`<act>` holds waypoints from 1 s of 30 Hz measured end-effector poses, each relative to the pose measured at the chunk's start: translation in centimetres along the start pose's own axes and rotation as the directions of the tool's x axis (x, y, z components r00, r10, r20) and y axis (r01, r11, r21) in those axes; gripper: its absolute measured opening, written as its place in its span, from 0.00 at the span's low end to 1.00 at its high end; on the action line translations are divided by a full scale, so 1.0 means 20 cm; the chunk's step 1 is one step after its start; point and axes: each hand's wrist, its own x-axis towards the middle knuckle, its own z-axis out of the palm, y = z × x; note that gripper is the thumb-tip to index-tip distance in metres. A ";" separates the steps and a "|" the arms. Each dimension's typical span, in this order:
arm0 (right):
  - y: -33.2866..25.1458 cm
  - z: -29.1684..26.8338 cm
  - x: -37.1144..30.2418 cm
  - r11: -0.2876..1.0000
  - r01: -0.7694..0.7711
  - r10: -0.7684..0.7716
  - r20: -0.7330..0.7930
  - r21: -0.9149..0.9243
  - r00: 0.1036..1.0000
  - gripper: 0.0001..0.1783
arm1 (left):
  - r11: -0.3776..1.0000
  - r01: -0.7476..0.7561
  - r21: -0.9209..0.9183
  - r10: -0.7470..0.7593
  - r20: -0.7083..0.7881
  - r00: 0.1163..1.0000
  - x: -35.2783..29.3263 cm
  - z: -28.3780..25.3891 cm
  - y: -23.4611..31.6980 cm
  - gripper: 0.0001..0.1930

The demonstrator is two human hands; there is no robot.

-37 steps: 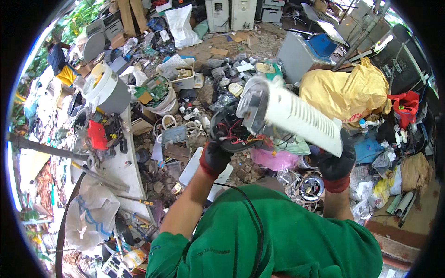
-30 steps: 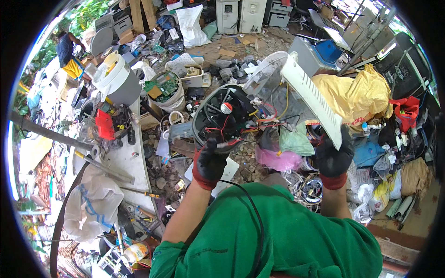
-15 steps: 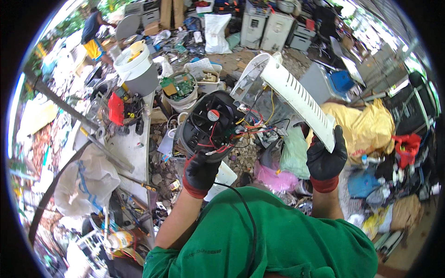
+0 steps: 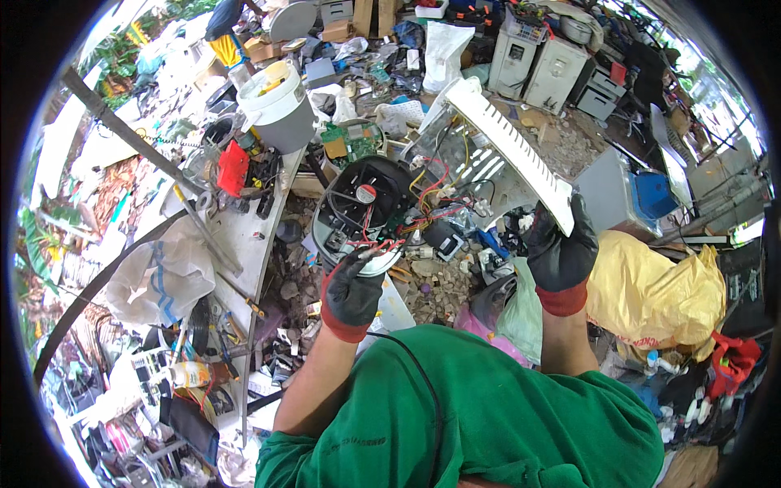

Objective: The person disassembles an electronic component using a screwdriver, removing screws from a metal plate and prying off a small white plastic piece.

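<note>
Cluttered outdoor scrap yard, stony ground (image 4: 427, 293), junk piled all round. Two pale cabinets (image 4: 533, 69) and a white sack (image 4: 446, 53) at the back, co-worker's yellow shorts (image 4: 228, 50) upper left. Wearer in a green shirt (image 4: 464, 407), black gloves with red cuffs

Left hand (image 4: 354, 285): fingers closed on the near rim of a dark housing (image 4: 325, 224), held up in front of the body, left of centre. Fan (image 4: 366, 193) inside it, hub facing up

Right hand (image 4: 561, 248): gripping the near end of a white slotted cover (image 4: 512, 146), tilted, far end up and to the left

Red, yellow and black wires (image 4: 427, 199) bridge housing and cover; can't tell which ends are attached

Near the left hand: pale board (image 4: 236, 285) with red plastic part (image 4: 233, 169) and grey-white bucket (image 4: 281, 122). Yellow sack (image 4: 651, 293) just beside the right hand
</note>
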 end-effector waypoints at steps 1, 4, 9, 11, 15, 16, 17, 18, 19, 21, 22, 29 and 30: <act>-0.03 -0.05 0.02 1.000 -0.022 0.022 -0.003 0.001 1.000 0.16 | 1.000 -0.008 0.000 0.008 -0.032 0.999 0.01 0.01 -0.03 0.16; -0.06 -0.11 0.10 0.998 -0.020 0.025 -0.081 0.057 0.996 0.15 | 0.999 -0.021 0.035 0.025 -0.112 0.993 0.06 0.02 -0.11 0.16; -0.09 -0.18 0.14 0.999 0.035 -0.036 -0.166 -0.007 0.986 0.13 | 0.998 0.001 0.064 0.010 -0.171 0.985 0.12 0.06 -0.21 0.17; -0.11 -0.21 0.15 1.000 0.007 -0.008 -0.208 -0.007 0.978 0.13 | 0.997 0.015 0.079 -0.001 -0.171 0.985 0.13 -0.02 -0.24 0.17; -0.11 -0.27 0.14 1.000 0.003 -0.007 -0.271 -0.012 0.962 0.12 | 0.996 0.072 0.062 -0.057 -0.210 0.976 0.16 -0.02 -0.29 0.17; -0.11 -0.27 0.14 1.000 0.005 -0.006 -0.291 -0.003 0.957 0.12 | 0.995 0.094 -0.023 -0.096 -0.159 0.983 0.15 -0.06 -0.29 0.25; -0.10 -0.27 0.14 1.000 0.006 -0.004 -0.311 0.006 0.951 0.13 | 0.995 0.102 -0.021 -0.104 -0.176 0.979 0.15 -0.06 -0.29 0.24; -0.10 -0.27 0.14 1.000 0.003 -0.001 -0.302 0.006 0.953 0.12 | 0.994 0.109 -0.020 -0.111 -0.193 0.975 0.15 -0.06 -0.30 0.23; -0.10 -0.27 0.13 1.000 -0.001 0.002 -0.293 0.005 0.956 0.12 | 0.993 0.115 -0.020 -0.117 -0.210 0.971 0.15 -0.07 -0.31 0.23; -0.10 -0.26 0.13 1.000 -0.012 0.014 -0.273 0.008 0.962 0.11 | 0.983 0.171 -0.066 -0.181 -0.216 0.959 0.15 -0.09 -0.30 0.23; -0.10 -0.27 0.13 1.000 -0.016 0.014 -0.284 -0.003 0.959 0.11 | 0.977 0.195 -0.088 -0.210 -0.220 0.953 0.15 -0.09 -0.30 0.23; -0.13 -0.33 0.06 0.996 -0.045 0.063 -0.230 0.082 0.971 0.17 | 0.976 0.198 0.089 -0.178 -0.196 0.964 0.13 -0.01 -0.32 0.33; -0.15 -0.34 0.04 0.994 -0.049 0.067 -0.206 0.094 0.976 0.20 | 0.977 0.197 0.081 -0.180 -0.183 0.966 0.13 -0.02 -0.32 0.33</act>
